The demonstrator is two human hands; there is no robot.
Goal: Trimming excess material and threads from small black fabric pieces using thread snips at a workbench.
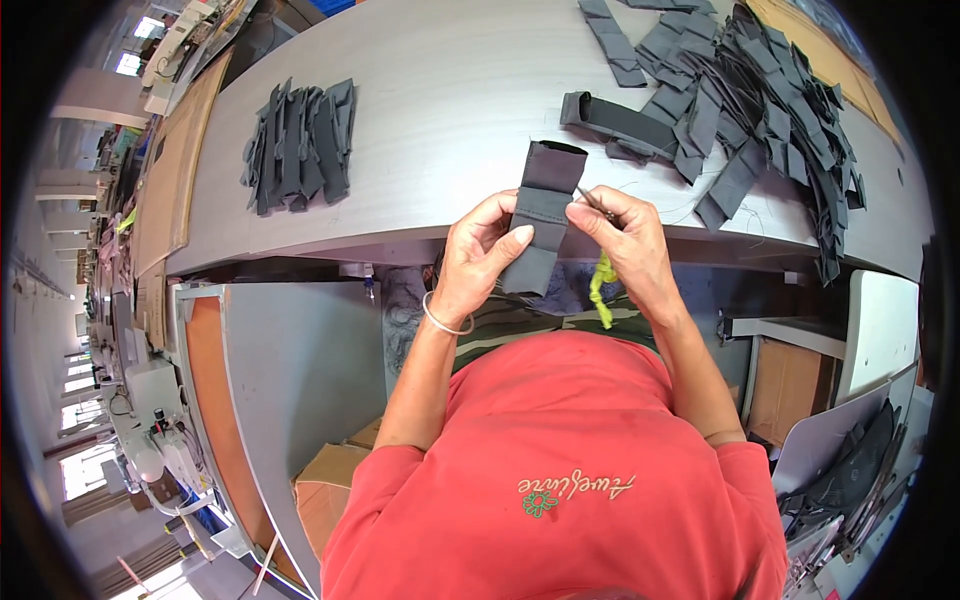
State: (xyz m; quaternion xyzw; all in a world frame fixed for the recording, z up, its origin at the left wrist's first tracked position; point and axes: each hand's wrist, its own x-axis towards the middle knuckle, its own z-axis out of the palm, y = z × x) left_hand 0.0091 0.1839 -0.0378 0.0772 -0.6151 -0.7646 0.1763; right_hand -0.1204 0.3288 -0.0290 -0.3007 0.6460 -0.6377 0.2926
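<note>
My left hand [478,250] grips a dark grey fabric strip [545,205], thumb on its front and fingers behind. The strip stands tilted just over the table's near edge, with a stitched seam across its middle and an open fold at its top. Closed at the strip's right edge, my right hand [637,240] holds thread snips [597,204], whose thin dark blade points up and left at the cloth. Most of the snips are hidden in the palm. A yellow-green cloth tie [603,290] hangs below that hand; where it is fastened is hidden.
A neat row of dark fabric strips [300,145] lies on the grey table [450,90] at left. At right is a large loose pile of similar strips [745,110], some draping over the near edge. Beneath stand a grey cabinet panel [290,350] and a cardboard box [330,485].
</note>
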